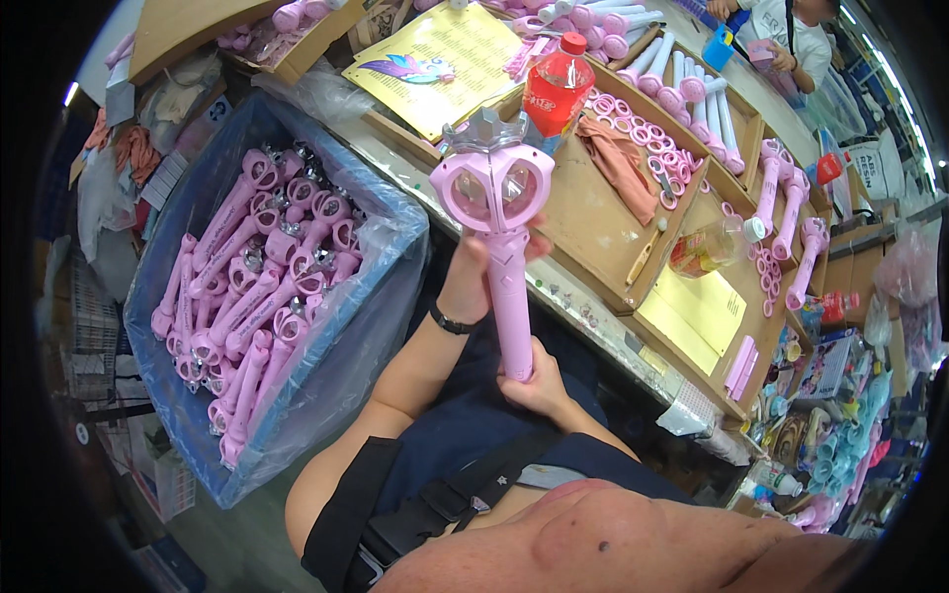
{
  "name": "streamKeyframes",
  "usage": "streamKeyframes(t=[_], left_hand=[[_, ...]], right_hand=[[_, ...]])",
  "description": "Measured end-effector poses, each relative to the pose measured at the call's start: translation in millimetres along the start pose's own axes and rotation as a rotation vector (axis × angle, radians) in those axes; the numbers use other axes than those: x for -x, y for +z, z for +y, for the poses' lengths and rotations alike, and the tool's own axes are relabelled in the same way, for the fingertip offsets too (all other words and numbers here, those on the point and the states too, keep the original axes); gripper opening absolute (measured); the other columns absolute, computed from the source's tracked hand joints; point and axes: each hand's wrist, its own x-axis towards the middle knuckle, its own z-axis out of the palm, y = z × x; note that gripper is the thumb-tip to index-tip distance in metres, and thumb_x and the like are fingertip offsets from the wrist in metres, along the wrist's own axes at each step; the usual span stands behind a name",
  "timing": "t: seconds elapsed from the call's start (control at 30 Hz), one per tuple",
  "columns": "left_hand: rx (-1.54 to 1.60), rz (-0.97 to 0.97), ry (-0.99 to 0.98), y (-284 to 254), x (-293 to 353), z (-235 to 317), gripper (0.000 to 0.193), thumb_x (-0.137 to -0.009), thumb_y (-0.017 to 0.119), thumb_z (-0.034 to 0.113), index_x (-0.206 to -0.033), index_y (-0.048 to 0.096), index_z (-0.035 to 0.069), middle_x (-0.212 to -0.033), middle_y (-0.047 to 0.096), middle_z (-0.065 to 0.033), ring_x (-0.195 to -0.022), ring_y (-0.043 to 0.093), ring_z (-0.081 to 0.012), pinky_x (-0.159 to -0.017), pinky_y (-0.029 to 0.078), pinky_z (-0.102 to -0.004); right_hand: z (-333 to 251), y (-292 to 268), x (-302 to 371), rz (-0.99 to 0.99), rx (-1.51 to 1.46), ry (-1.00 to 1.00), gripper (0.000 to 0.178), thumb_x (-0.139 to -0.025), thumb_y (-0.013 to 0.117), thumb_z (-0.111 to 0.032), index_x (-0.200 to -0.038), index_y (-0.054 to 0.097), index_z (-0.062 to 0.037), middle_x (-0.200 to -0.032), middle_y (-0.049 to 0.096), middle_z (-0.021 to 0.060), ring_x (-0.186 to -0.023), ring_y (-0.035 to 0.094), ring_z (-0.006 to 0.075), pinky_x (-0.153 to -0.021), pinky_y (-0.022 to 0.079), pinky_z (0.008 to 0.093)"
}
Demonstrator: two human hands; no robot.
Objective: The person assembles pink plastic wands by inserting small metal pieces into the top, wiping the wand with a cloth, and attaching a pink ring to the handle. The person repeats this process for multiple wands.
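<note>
A pink toy wand with a silver crown and a round head with clear windows stands almost upright in front of me. My left hand, with a dark band on its wrist, is closed round the neck just below the head; some fingers are hidden behind it. Lower down, my right hand grips the bottom end of the handle. To the left, a blue bin lined with clear plastic holds many similar pink wands, lying in a heap.
A workbench runs along the right with cardboard trays of pink rings and wand parts. A red-capped bottle and a yellow sheet lie beyond the wand. Another person is at the far right.
</note>
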Motion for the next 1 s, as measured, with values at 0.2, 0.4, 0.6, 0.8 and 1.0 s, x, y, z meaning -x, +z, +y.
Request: streamKeyframes(t=[0.2,0.4,0.6,0.8,1.0], left_hand=[[-0.259,0.028,-0.061,2,25,-11,0.061,-0.081,0.061,0.009,-0.132,0.026,0.009,-0.123,0.048,-0.0237,-0.084,0.062,-0.0219,-0.077,0.054,-0.0385],[-0.168,0.083,-0.073,6,21,-8,0.058,-0.084,0.057,0.011,-0.133,0.026,0.008,-0.119,0.051,-0.0209,-0.082,0.062,-0.0213,-0.076,0.053,-0.0364],[-0.334,0.145,0.106,-6,-15,21,0.067,-0.090,0.063,0.028,-0.140,0.025,0.005,-0.127,0.046,-0.0070,-0.108,0.052,-0.0158,-0.089,0.045,-0.0311],[-0.579,0.152,0.051,-20,-30,40,0.074,-0.089,0.064,0.022,-0.144,0.021,-0.002,-0.126,0.050,-0.0117,-0.106,0.055,-0.0133,-0.087,0.047,-0.0261],[-0.731,0.258,0.160,-18,-29,35,0.057,-0.087,0.066,0.020,-0.130,0.039,-0.007,-0.120,0.053,-0.0152,-0.090,0.062,-0.0130,-0.073,0.052,-0.0227]], right_hand=[[7,1,3,-0.021,-0.119,0.022,0.040,-0.065,0.069,-0.012,-0.100,0.051,-0.0028,-0.079,0.065,0.0074,-0.071,0.064,0.0183,-0.067,0.050,0.0308],[10,1,2,-0.063,-0.225,0.046,0.044,-0.065,0.068,-0.010,-0.104,0.051,-0.0026,-0.078,0.063,0.0054,-0.070,0.062,0.0157,-0.066,0.050,0.0299],[5,-21,6,-0.425,-0.757,0.254,0.044,-0.070,0.071,-0.009,-0.108,0.050,-0.0034,-0.073,0.058,0.0064,-0.062,0.059,0.0151,-0.057,0.049,0.0287],[0,-36,3,-0.613,-1.185,0.287,0.044,-0.074,0.073,-0.026,-0.101,0.047,-0.0017,-0.062,0.050,0.0086,-0.045,0.051,0.0169,-0.046,0.045,0.0279],[4,-32,4,-0.612,-1.155,0.317,0.042,-0.076,0.072,-0.024,-0.101,0.046,-0.0030,-0.062,0.048,0.0081,-0.045,0.049,0.0172,-0.045,0.044,0.0287]])
